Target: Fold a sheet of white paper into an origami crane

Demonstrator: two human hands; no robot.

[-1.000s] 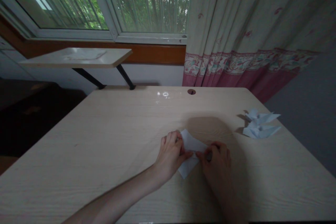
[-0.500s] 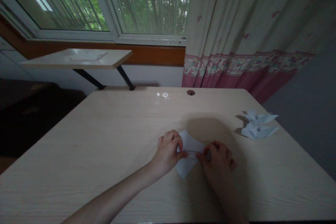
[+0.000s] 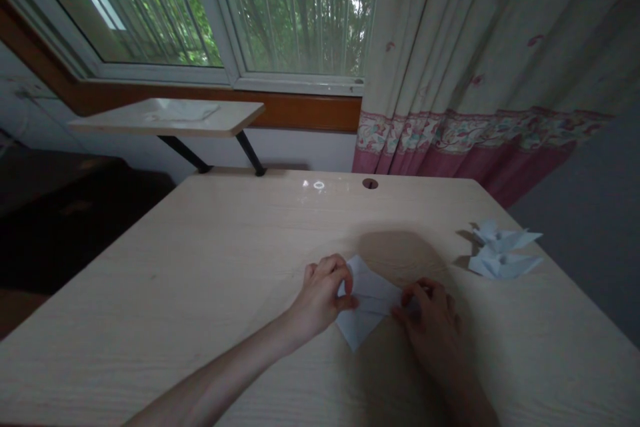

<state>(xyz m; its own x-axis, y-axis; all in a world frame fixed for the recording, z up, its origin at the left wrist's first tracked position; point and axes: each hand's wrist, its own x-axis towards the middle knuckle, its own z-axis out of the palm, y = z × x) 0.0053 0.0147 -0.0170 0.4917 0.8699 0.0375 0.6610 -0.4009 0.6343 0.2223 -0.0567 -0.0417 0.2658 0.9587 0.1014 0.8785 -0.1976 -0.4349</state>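
Observation:
A folded sheet of white paper (image 3: 371, 293), roughly kite-shaped with crease lines across its middle, lies on the desk between my hands. My left hand (image 3: 327, 290) pinches its left edge, with thumb and curled forefinger on the paper. At the right-hand point of the paper, the thumb and fingers of my right hand (image 3: 434, 320) are closed on the tip, partly hiding it. Two folded paper figures (image 3: 505, 253) with pointed ends sit close together farther to the right.
The pale wooden desk (image 3: 210, 267) has a round cable hole (image 3: 371, 183) near its back edge. A small raised shelf (image 3: 170, 121) on black legs bears a white sheet at the back left. Behind hang long curtains (image 3: 465, 127) beside a window (image 3: 300, 20).
My right hand has slid rightward along the paper to its tip, baring more of the creased middle. My left hand stays at the left edge. The camera view has shifted slightly.

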